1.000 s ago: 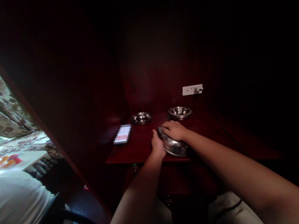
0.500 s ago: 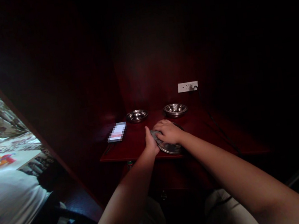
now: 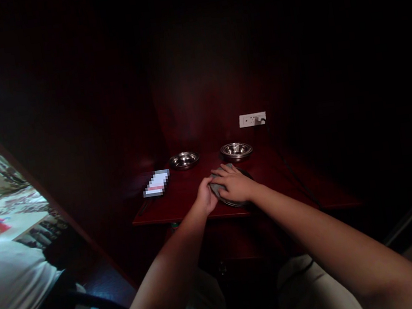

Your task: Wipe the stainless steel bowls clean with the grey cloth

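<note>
On the dark red desktop, a round steel plate lies near the front edge, mostly covered by my hands. My left hand is closed on the plate's left side, its thumb up at the rim. A grey cloth is spread over the plate under my right hand, which keeps hold of it with the fingers slightly apart and pressed down. The cloth's far corner shows beyond the fingers.
Behind stand a steel bowl and nested steel bowls. A blurred-out phone lies at the left. A plug sits in the wall socket, its cable running down right. A black chair is at lower left.
My right hand has flattened, its fingers more spread over the cloth, and more cloth shows past them. The plate appears tilted less toward me. The whole view has shifted slightly.
</note>
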Demonstrator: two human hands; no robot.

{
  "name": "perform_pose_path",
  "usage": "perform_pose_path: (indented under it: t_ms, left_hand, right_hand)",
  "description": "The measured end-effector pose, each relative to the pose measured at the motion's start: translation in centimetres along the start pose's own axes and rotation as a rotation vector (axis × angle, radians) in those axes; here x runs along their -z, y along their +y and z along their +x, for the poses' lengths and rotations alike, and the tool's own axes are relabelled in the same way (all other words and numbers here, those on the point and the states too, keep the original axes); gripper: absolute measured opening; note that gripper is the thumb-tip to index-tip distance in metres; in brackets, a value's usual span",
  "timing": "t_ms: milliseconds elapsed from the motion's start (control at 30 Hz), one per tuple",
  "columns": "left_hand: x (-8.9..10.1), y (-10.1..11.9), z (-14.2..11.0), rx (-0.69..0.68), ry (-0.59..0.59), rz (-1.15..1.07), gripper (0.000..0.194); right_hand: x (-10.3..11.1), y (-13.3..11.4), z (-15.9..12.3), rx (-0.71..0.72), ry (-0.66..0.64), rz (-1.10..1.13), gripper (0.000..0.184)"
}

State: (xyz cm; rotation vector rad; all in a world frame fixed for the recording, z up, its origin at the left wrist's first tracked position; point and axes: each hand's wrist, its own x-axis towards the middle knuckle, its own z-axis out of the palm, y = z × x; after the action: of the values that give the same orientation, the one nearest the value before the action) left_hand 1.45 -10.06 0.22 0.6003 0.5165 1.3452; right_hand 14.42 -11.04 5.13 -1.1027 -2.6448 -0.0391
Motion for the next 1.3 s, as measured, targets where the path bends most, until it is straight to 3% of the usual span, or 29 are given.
perform_pose_path:
  t_ms: [200,333,533,633,1067,1300]
  left_hand:
    - [0.7,-0.2,0.2,0.036,-0.043,0.034,0.036]
    - [1.1,-0.6,0.5,0.028,-0.059,0.058,0.032]
    - [1.4,-0.7,0.5,0.084,-0.097,0.102,0.026]
    - [1.4,-0.6,0.3,0.11,-0.115,0.112,0.025]
    - [1.1,-0.8,0.2,0.073,-0.096,0.053,0.029]
    - [0.9,-0.6,0.4,0.088,-0.076,0.052,0.033]
  right_hand:
    - [0.5,0.9,-0.5,-0.024,-0.02,0.045,0.059]
    - [0.6,1.0,-0.3,-0.044,-0.041,0.075,0.065]
    - [0.5,0.5,0.3,-0.191,-0.023,0.08,0.053]
    - [0.2,0.3,0.2,-0.234,-0.006,0.014,0.057]
    - [-0.6,1.1,-1.3,-0.169,0.052,-0.082,0.069]
    - [-0.2,1.9,-1.9,-0.13,-0.019,-0.062,0.07]
